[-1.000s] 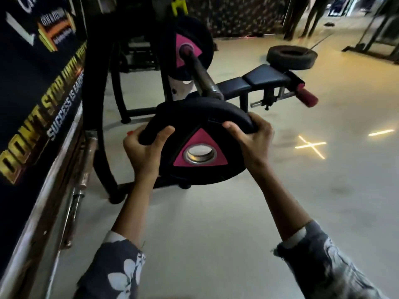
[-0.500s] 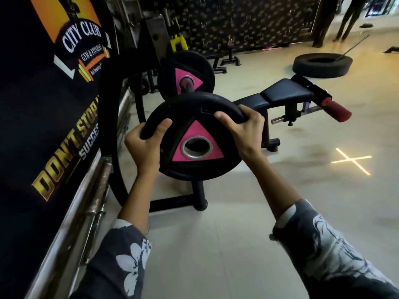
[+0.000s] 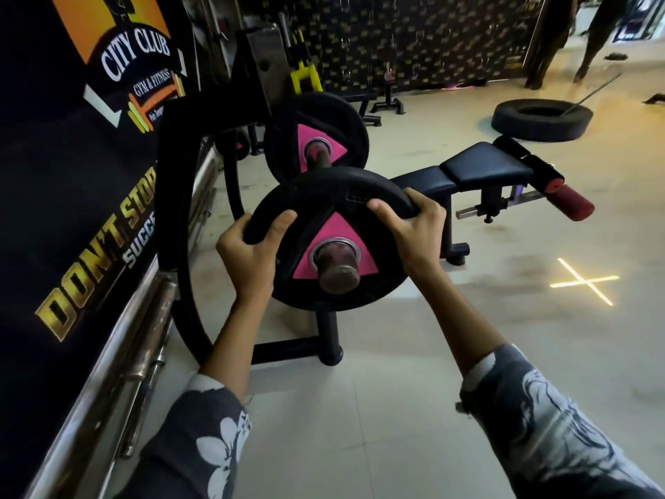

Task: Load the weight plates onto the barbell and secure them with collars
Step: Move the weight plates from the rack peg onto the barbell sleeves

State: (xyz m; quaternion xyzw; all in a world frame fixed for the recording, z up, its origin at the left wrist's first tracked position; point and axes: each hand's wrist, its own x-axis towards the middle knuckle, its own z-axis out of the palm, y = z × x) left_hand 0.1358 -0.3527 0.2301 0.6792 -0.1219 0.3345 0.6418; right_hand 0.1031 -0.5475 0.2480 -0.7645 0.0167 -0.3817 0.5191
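I hold a black weight plate (image 3: 324,210) with a pink triangle around its steel-ringed hole. My left hand (image 3: 248,257) grips its left rim and my right hand (image 3: 414,225) grips its upper right rim. The worn end of the barbell sleeve (image 3: 338,277) pokes through the hole toward me. A second black and pink plate (image 3: 316,135) sits farther along the same sleeve, close to the rack. No collar is in sight.
A black curved rack frame (image 3: 176,217) and its foot (image 3: 324,347) stand left and below the plate. A black bench (image 3: 482,167) with a red roller pad (image 3: 568,207) is to the right. A tyre (image 3: 543,118) lies on the floor behind. A banner wall (image 3: 72,174) is at left.
The plate has gone from being held in front of the bar to sitting on the sleeve, whose end now shows through the hole. Both hands kept their grip on the rim.
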